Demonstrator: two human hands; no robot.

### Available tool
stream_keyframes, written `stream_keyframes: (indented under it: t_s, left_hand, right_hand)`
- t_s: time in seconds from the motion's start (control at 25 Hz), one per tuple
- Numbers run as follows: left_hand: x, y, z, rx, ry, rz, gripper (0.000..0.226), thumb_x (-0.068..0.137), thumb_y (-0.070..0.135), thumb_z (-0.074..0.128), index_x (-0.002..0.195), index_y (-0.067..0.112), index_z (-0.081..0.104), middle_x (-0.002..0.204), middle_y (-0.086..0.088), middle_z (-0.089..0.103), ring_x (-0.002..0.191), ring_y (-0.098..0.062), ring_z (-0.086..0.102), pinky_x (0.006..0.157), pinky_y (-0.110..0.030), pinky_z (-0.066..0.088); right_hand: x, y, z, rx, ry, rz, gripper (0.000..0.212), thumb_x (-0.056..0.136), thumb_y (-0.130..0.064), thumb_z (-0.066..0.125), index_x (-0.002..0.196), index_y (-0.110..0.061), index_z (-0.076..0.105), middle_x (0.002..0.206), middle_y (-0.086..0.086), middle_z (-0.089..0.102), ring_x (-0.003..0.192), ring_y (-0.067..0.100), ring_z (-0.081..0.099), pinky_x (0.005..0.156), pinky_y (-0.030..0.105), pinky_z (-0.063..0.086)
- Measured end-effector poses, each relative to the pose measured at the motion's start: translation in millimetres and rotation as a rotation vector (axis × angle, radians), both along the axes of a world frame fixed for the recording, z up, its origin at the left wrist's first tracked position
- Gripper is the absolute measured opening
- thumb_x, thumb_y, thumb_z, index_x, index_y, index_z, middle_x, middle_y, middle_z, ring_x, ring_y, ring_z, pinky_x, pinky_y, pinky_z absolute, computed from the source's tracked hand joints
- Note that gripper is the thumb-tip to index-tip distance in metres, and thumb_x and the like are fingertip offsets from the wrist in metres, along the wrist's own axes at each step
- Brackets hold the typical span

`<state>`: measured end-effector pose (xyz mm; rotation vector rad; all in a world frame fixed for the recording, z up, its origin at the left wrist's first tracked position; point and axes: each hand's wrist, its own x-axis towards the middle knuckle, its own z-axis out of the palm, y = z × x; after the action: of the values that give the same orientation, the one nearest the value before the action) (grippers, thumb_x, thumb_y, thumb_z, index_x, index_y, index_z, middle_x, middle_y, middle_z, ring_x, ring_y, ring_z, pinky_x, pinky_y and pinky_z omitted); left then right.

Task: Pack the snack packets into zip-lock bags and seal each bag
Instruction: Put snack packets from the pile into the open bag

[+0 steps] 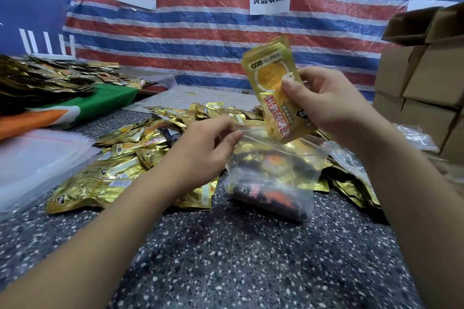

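Note:
My right hand [326, 100] grips a gold snack packet [272, 83], held upright with its lower end just above the open mouth of a clear zip-lock bag [273, 178]. The bag lies on the speckled table and holds several gold and black packets. My left hand [211, 145] pinches the bag's upper left edge and lifts the mouth open. A loose heap of gold snack packets [140, 148] is spread across the table behind and to the left of the bag.
A stack of empty clear zip-lock bags [40, 155] lies at the left. A further pile of packets [45, 78] sits on green and orange cloth at far left. Cardboard boxes [424, 93] stand at the right. A striped tarp hangs behind.

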<state>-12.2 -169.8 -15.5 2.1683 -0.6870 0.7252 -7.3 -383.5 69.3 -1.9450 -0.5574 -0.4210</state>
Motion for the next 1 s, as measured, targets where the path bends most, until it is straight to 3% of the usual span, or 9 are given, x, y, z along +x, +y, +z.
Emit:
stream_keyframes:
  t_s: [0.2, 0.44, 0.56, 0.64, 0.76, 1.0]
  left_hand:
    - [0.6, -0.2, -1.2, -0.028, -0.006, -0.020, 0.020, 0.099, 0.027, 0.053, 0.082, 0.018, 0.058, 0.066, 0.006, 0.056, 0.054, -0.004, 0.045, 0.050, -0.016, 0.035]
    - [-1.9, -1.8, 0.9, -0.097, -0.020, 0.005, 0.021, 0.098, 0.024, 0.056, 0.077, 0.025, 0.056, 0.062, 0.011, 0.057, 0.055, -0.005, 0.050, 0.048, -0.017, 0.035]
    - [-4.1, -1.2, 2.6, -0.112, -0.007, -0.020, 0.027, 0.096, 0.013, 0.056, 0.080, 0.034, 0.058, 0.067, 0.020, 0.060, 0.059, -0.003, 0.053, 0.050, -0.016, 0.037]
    - [-2.6, -1.0, 2.2, -0.106, 0.004, -0.006, 0.021, 0.096, 0.014, 0.056, 0.079, 0.026, 0.060, 0.065, 0.012, 0.059, 0.059, -0.012, 0.054, 0.053, -0.029, 0.041]
    - [-1.8, -2.8, 0.4, -0.101, 0.030, -0.016, 0.016, 0.096, 0.018, 0.058, 0.081, 0.017, 0.064, 0.065, 0.006, 0.060, 0.060, -0.018, 0.056, 0.056, -0.035, 0.044]
    - [-2.4, -1.1, 1.5, -0.081, 0.033, -0.086, 0.019, 0.096, 0.029, 0.057, 0.082, 0.016, 0.062, 0.071, 0.002, 0.061, 0.056, -0.021, 0.057, 0.049, -0.032, 0.042]
  right_hand:
    - [4.9, -0.4, -8.5, -0.299, -0.194, -0.085, 0.015, 0.095, -0.024, 0.064, 0.107, -0.016, 0.066, 0.091, -0.003, 0.073, 0.081, 0.009, 0.071, 0.073, 0.036, 0.060]
    - [-1.4, 0.7, -9.3, -0.200, -0.049, 0.144, 0.019, 0.094, -0.020, 0.064, 0.109, -0.009, 0.066, 0.091, 0.009, 0.076, 0.083, 0.026, 0.074, 0.074, 0.049, 0.061]
    - [-4.1, -9.2, -4.8, -0.418, 0.054, 0.186, 0.013, 0.094, -0.018, 0.064, 0.106, -0.016, 0.069, 0.086, 0.001, 0.077, 0.077, 0.016, 0.073, 0.063, 0.031, 0.060]
    - [-4.6, -17.5, -1.0, -0.653, 0.022, 0.129, 0.012, 0.095, -0.022, 0.064, 0.103, -0.025, 0.072, 0.081, -0.008, 0.076, 0.070, 0.005, 0.069, 0.057, 0.018, 0.050]
    - [-7.9, -22.8, 5.7, -0.747, 0.042, 0.093, 0.012, 0.095, -0.025, 0.064, 0.095, -0.034, 0.072, 0.075, -0.019, 0.073, 0.064, -0.004, 0.063, 0.056, 0.011, 0.044]
    - [-8.9, -27.0, 11.1, -0.776, 0.080, 0.057, 0.008, 0.093, -0.027, 0.064, 0.092, -0.024, 0.072, 0.082, -0.005, 0.075, 0.077, 0.016, 0.071, 0.073, 0.044, 0.056]
